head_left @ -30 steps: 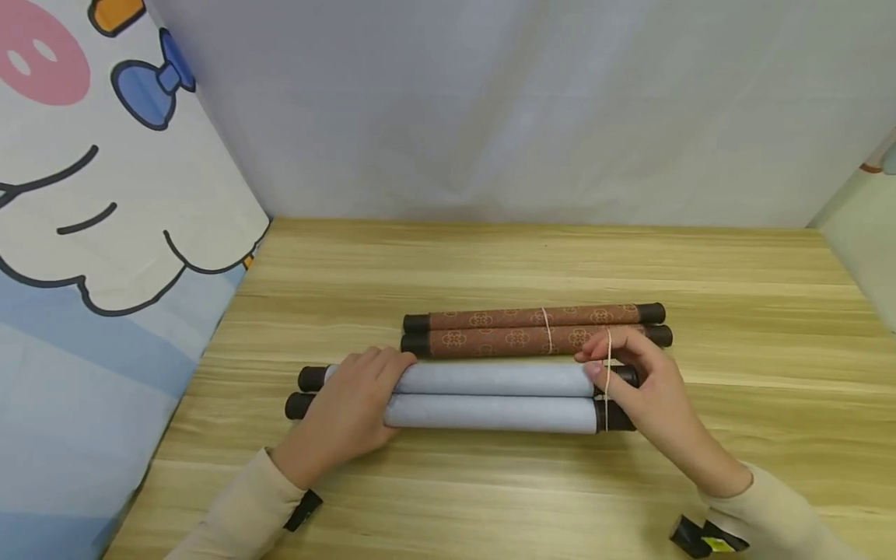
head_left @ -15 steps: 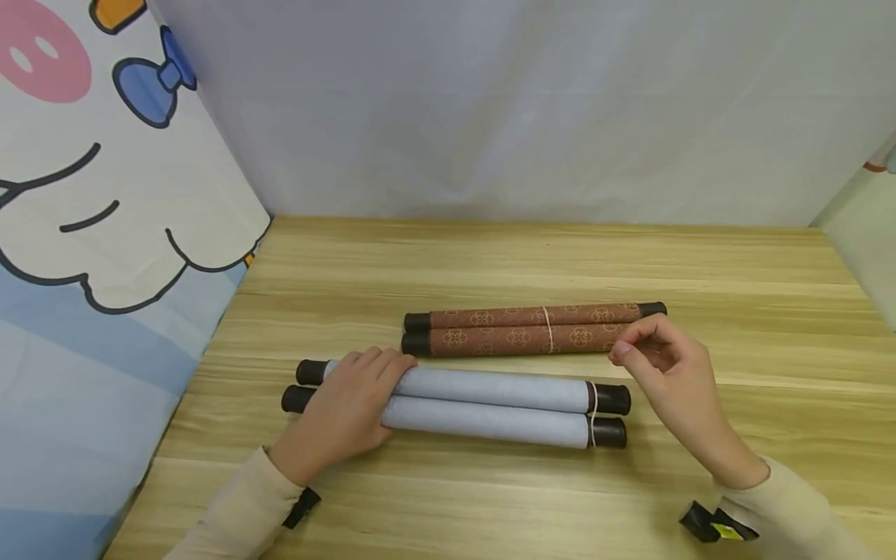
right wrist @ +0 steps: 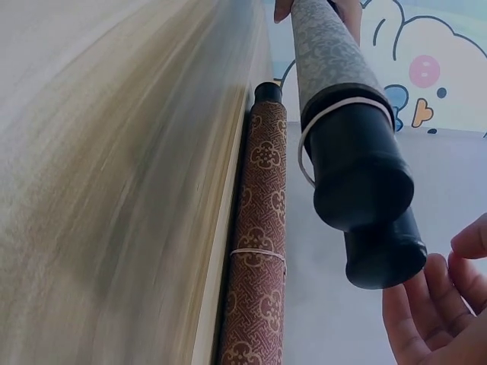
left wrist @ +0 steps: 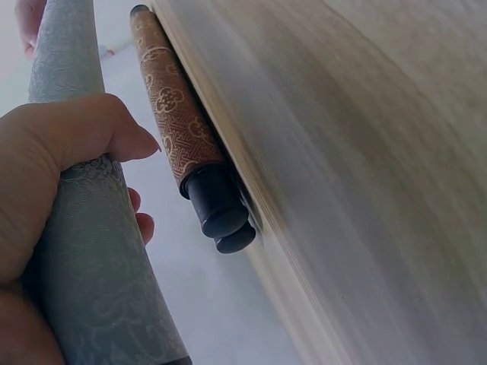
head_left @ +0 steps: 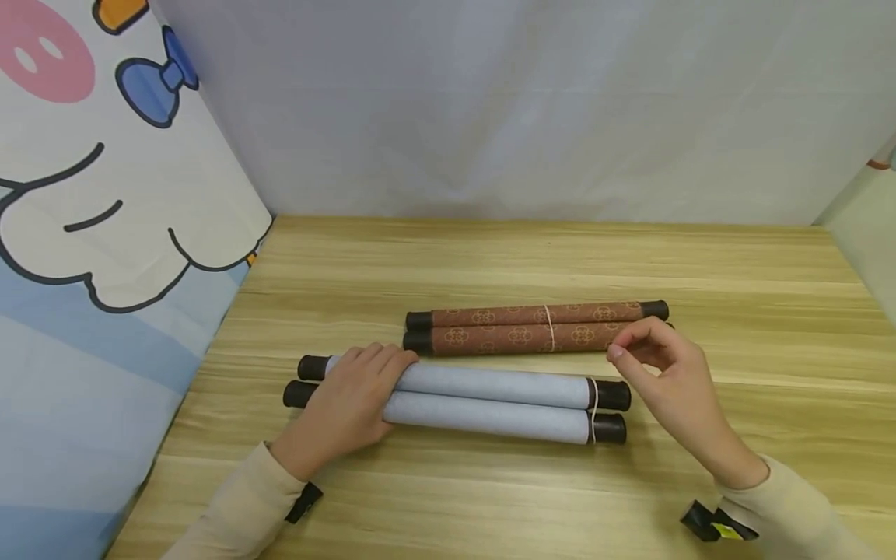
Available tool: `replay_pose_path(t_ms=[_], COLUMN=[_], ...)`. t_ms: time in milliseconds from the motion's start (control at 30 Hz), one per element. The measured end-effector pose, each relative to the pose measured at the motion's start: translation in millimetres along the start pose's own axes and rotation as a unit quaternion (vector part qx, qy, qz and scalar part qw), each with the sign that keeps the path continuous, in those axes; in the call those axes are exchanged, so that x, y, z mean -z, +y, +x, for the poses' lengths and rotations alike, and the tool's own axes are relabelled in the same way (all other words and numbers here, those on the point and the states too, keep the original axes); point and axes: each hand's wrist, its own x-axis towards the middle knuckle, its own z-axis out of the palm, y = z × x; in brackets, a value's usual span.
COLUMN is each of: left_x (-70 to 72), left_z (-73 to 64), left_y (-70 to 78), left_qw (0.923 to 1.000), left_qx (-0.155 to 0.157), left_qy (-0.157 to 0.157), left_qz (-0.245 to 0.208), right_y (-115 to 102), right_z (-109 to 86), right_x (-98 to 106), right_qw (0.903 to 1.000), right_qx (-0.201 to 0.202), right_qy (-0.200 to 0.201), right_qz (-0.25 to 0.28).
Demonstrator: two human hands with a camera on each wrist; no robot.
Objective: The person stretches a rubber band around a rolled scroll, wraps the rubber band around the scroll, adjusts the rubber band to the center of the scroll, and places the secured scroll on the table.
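A pale blue scroll (head_left: 490, 416), rolled from both ends into two parallel rolls with black end knobs (head_left: 614, 397), is gripped near its left end by my left hand (head_left: 353, 404). In the left wrist view the thumb (left wrist: 125, 141) lies across one roll. A thin white elastic band (head_left: 595, 412) loops round both rolls at the right end, beside the knobs. My right hand (head_left: 672, 373) hovers just right of that end with fingers loosely bent and nothing visible in them. Its fingers (right wrist: 437, 296) appear close by the knobs in the right wrist view.
Behind the blue scroll lies a brown patterned scroll (head_left: 518, 336) on the wooden table (head_left: 490, 505), with a white band (head_left: 550, 327) round it. A pale curtain (head_left: 490, 109) hangs at the back, and a cartoon-printed cloth (head_left: 126, 257) hangs at the left.
My right hand has let go of the elastic band and drawn back to the right. The blue scroll's right end has swung toward me, the band staying round it. My left hand keeps its grip.
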Motion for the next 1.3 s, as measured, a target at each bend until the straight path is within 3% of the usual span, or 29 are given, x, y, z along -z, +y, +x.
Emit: replay_pose_path(t_ms=[233,400,500,667,733,833,867,933,1000,1100,1133,1200,1300], left_x=[-0.4,-1.3,-1.7,-1.9,-1.9,-1.8,-1.7,-1.5,-1.3,-1.4,-1.6,-1.7,-0.7], left_z=[0.3,0.5,0.6,0.8,1.0,1.3,1.4,1.3,1.4,1.4,1.4,1.3,0.7], left_y=[-0.2,-0.7,-1.1,-1.5,-1.3,-0.7,-0.4,0.1,0.8,1.8,2.2,3.1,4.2], left_qw=[1.0,0.9999,0.9999,0.9999,0.9999,1.0,0.9999,0.9999,0.9997,0.9995,0.9995,0.9993,0.9989], left_qx=[0.007,0.011,0.013,0.013,0.011,0.007,0.006,0.005,0.0,-0.013,-0.018,-0.03,-0.043], left_qy=[-0.001,-0.002,-0.002,-0.001,-0.002,-0.006,-0.008,-0.011,-0.015,-0.019,-0.02,-0.02,-0.019], left_qz=[0.001,-0.001,0.0,0.002,0.002,0.003,0.005,0.011,0.018,0.02,0.017,0.01,0.0], right_y=[3.1,12.0,17.7,23.9,24.6,23.8,23.4,22.3,20.6,17.2,16.2,14.8,13.8], right_z=[-1.7,-2.3,-1.9,1.4,2.3,1.0,0.3,-2.1,-5.1,-8.3,-8.5,-7.3,-3.2], right_x=[3.4,7.9,8.8,3.6,1.5,-0.9,-1.8,-3.2,-3.7,-2.8,-2.3,-1.4,0.5], right_qw=[0.9984,0.9864,0.9657,0.9149,0.8983,0.8876,0.8887,0.9038,0.9314,0.9686,0.9739,0.9752,0.9721], right_qx=[0.046,0.139,0.226,0.366,0.397,0.412,0.41,0.382,0.32,0.183,0.137,0.065,-0.008], right_qy=[-0.023,-0.069,-0.107,-0.13,-0.131,-0.132,-0.132,-0.135,-0.147,-0.167,-0.171,-0.176,-0.184], right_qz=[-0.025,-0.053,-0.069,-0.11,-0.135,-0.158,-0.158,-0.137,-0.089,0.021,0.058,0.117,0.146])
